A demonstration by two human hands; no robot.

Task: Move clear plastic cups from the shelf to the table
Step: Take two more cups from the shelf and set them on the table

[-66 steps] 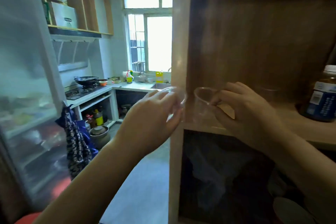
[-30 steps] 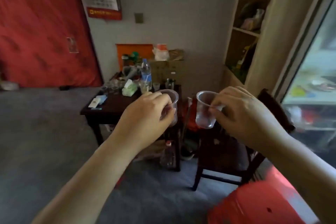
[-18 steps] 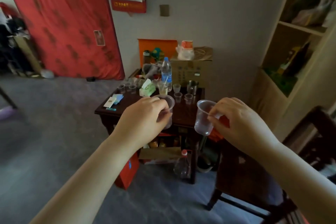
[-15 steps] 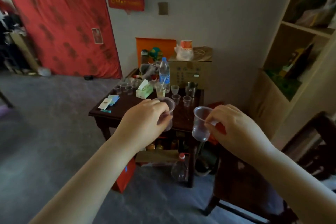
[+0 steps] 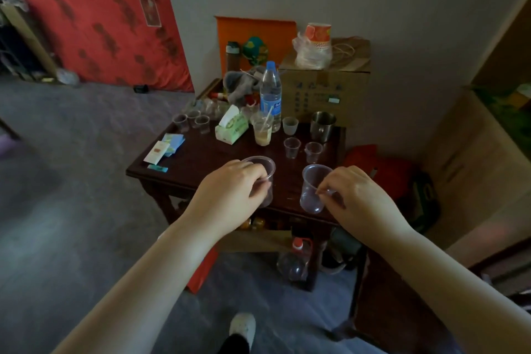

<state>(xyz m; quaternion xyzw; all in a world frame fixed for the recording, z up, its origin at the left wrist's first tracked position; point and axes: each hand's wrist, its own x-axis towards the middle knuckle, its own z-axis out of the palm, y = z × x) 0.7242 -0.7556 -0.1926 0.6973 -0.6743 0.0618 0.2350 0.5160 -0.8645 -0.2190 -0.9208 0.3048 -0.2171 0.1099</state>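
My left hand point(image 5: 230, 195) grips a clear plastic cup point(image 5: 263, 168) by its rim, held above the near edge of the dark wooden table point(image 5: 201, 158). My right hand point(image 5: 356, 201) pinches the rim of a second clear plastic cup point(image 5: 311, 190), held upright beside the first and just over the table's front edge. Several more small clear cups stand on the table, two near the right point(image 5: 291, 147) and three at the back left point(image 5: 192, 122). The shelf the cups came from is out of view.
On the table stand a water bottle point(image 5: 270, 95), a cup with a drink and a stick point(image 5: 262, 131), a tissue box point(image 5: 231, 128), a steel mug point(image 5: 322, 126) and cards point(image 5: 163, 148). A cardboard box point(image 5: 324, 89) sits behind. A dark chair point(image 5: 388, 296) is at the right.
I turned away from the shelf and walked to the table with one cup in each hand. The table is much closer and both cups are lower, over its front edge.
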